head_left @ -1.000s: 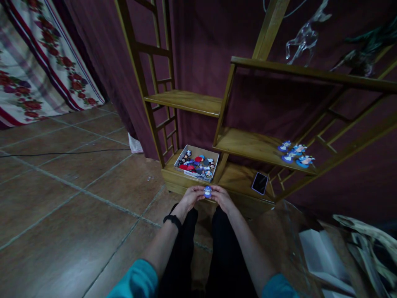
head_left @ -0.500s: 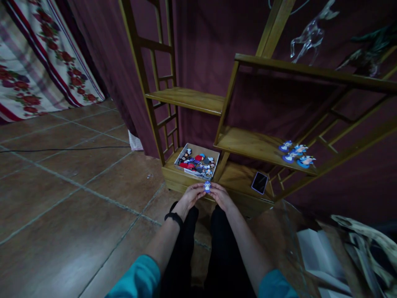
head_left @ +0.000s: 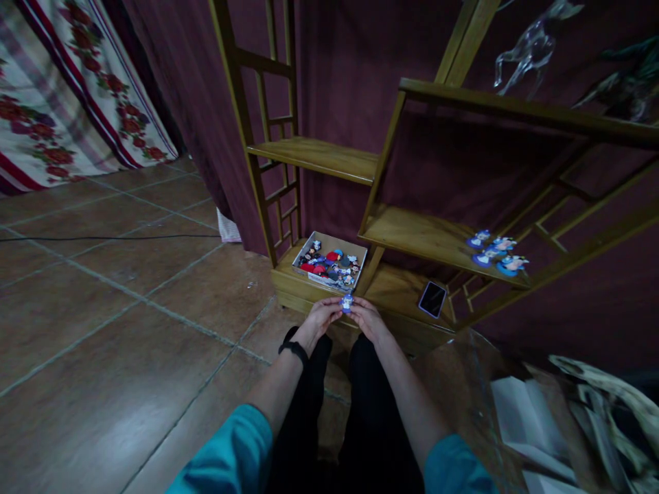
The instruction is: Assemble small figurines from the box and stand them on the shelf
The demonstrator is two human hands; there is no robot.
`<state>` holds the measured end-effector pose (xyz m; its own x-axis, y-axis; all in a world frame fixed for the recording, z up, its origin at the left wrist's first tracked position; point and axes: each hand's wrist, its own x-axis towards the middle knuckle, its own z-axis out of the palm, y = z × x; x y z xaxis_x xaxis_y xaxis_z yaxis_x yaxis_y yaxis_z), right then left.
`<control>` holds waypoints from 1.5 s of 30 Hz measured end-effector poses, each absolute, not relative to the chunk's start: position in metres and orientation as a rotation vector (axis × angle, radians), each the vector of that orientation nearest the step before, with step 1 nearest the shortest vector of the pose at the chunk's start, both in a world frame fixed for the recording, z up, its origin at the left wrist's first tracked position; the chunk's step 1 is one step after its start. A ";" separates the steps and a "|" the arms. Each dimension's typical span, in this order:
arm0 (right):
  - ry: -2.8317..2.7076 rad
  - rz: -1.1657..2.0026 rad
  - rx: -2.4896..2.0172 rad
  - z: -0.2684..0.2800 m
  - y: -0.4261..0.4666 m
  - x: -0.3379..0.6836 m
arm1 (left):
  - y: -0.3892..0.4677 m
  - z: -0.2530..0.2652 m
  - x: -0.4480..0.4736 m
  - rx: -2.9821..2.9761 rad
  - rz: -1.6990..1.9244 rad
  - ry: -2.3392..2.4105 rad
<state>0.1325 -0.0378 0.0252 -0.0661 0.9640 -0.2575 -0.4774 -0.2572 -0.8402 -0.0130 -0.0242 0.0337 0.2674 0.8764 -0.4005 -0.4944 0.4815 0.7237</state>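
A small purple and white figurine (head_left: 347, 303) is held between my two hands, in front of the low shelf. My left hand (head_left: 323, 314) pinches it from the left side, and my right hand (head_left: 366, 316) grips it from the right. Just beyond my hands, a shallow cardboard box (head_left: 303, 269) sits on the bottom shelf with many small figurines jumbled in it, some red, dark and purple. Several similar purple and blue figurines (head_left: 485, 257) stand grouped at the right end of the middle shelf.
A tablet or phone with a dark screen (head_left: 432, 300) lies on the lower shelf at right. The wooden shelf unit (head_left: 314, 159) stands before a maroon curtain. A clear glass animal (head_left: 530, 51) is high up. White boxes (head_left: 528, 415) are on the floor at right.
The figurine has turned slightly and risen a little in my hands, both of which still hold it. My view has shifted slightly; the shelf things look unmoved.
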 end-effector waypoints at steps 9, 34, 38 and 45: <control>-0.705 1.525 -1.033 0.022 -0.037 0.131 | -0.026 0.030 -0.011 0.587 0.967 0.781; -1.040 1.356 -1.149 0.021 -0.040 0.135 | -0.027 0.030 -0.014 0.661 0.897 0.780; -1.059 1.356 -1.142 0.026 -0.042 0.135 | -0.027 0.032 -0.015 0.655 0.884 0.785; -0.981 1.436 -1.061 0.033 -0.046 0.133 | -0.029 0.037 -0.015 0.563 0.911 0.802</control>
